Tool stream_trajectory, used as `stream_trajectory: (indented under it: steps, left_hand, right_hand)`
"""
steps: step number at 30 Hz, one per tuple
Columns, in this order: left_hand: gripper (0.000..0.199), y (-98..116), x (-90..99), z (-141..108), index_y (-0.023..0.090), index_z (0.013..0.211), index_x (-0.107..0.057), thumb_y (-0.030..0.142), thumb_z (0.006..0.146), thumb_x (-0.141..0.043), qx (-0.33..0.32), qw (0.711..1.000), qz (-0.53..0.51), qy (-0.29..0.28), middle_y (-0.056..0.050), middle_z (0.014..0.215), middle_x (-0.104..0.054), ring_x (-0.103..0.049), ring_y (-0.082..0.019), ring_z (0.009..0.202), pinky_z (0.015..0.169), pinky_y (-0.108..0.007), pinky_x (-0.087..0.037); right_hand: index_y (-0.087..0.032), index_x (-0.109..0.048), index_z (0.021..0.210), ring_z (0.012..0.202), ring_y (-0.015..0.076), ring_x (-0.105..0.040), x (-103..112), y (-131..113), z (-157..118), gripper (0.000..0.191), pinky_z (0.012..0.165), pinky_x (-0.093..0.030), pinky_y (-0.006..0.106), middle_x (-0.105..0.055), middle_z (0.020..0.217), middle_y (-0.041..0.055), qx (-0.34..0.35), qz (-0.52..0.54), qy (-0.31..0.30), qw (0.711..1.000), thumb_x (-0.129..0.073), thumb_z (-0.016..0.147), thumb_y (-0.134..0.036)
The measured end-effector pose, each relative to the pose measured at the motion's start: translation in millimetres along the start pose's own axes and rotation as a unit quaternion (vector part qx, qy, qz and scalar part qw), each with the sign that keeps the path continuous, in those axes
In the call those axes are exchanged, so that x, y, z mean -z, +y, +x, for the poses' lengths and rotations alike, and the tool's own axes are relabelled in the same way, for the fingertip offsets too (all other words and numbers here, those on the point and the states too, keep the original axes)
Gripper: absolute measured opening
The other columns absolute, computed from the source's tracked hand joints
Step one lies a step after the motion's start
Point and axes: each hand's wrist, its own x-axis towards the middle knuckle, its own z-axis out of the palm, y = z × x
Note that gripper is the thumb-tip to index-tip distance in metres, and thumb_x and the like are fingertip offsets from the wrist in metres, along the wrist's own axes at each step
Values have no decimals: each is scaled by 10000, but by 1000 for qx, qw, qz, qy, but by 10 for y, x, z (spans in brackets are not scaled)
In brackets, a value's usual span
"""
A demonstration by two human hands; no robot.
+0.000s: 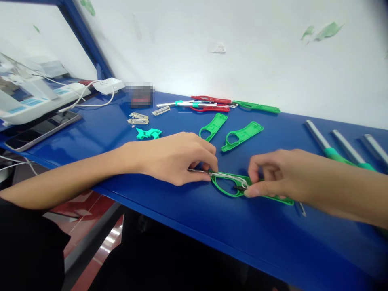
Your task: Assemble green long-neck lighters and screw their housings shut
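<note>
In front of me on the blue table lies a green lighter handle half (224,191), its inner side up and its finger loop toward the left. My left hand (188,159) pinches a thin metal tube at the shell's left end, much of it hidden by the fingers. White wires (232,176) run from there along the shell to a small black part (241,187). At that black part my right hand (269,173) has thumb and index finger closed, holding it over the shell. Two further green handle halves (245,134) lie just beyond my hands.
Teal triggers (149,133) and clear fuel tanks (138,118) lie at left. Red handle halves (210,99), another green half (257,107) and metal tubes lie by the wall. Lighters with metal tubes (318,134) lie at right. A phone (42,129) and white power strip (42,103) sit far left.
</note>
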Motion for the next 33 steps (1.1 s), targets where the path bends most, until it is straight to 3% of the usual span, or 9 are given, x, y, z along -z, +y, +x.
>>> stream_trajectory:
  steps: [4, 9, 15, 20, 28, 33]
  left_hand:
    - [138, 10, -27, 2, 176, 1093, -792, 212, 1001, -696, 9, 1000, 14, 16, -38, 978, -735, -664, -149, 789, 671, -260, -514]
    - [167, -9, -152, 22, 162, 1129, -781, 222, 1043, -651, -11, 996, 10, 85, -73, 1086, -743, -713, -165, 900, 796, -273, -553]
    - [174, -53, -260, 31, 153, 1102, -783, 181, 1050, -619, -35, 990, 50, 129, -75, 1062, -753, -722, -150, 856, 737, -253, -546]
    - [214, -46, -267, 14, 159, 1103, -781, 193, 1063, -574, -45, 985, 91, 139, -75, 1059, -759, -674, -125, 725, 632, -253, -510]
    - [228, -16, -284, 21, 189, 1081, -769, 198, 1069, -541, -35, 984, 117, 132, -55, 1065, -750, -641, -112, 698, 610, -252, -491]
    - [222, -8, -289, 15, 190, 1097, -761, 198, 1069, -541, -34, 981, 141, 125, -60, 1062, -739, -659, -127, 738, 606, -252, -470]
  right_hand:
    - [-288, -685, 836, 514, 170, -570, 4, 30, -3, 377, 439, -371, 286, -628, 622, -17, 8, -1, -8, 1000, -702, 842, -664]
    - [-303, -666, 864, 560, 181, -606, 32, 37, -26, 409, 493, -416, 300, -672, 665, -10, 21, -30, -13, 999, -627, 889, -710]
    - [-297, -686, 866, 526, 164, -623, 54, 89, -43, 465, 489, -430, 297, -694, 656, -21, 59, -34, -7, 998, -600, 947, -747]
    - [-297, -689, 837, 465, 147, -593, 58, 90, -64, 408, 460, -386, 291, -658, 587, -49, 76, -35, 25, 996, -633, 965, -680]
    - [-320, -687, 901, 513, 158, -633, 93, 83, -65, 420, 482, -373, 313, -701, 646, -45, 115, -56, 34, 991, -456, 1042, -641]
    - [-303, -720, 897, 523, 175, -648, 67, 17, -28, 374, 485, -446, 304, -716, 645, -24, 108, -13, 83, 991, -583, 967, -644]
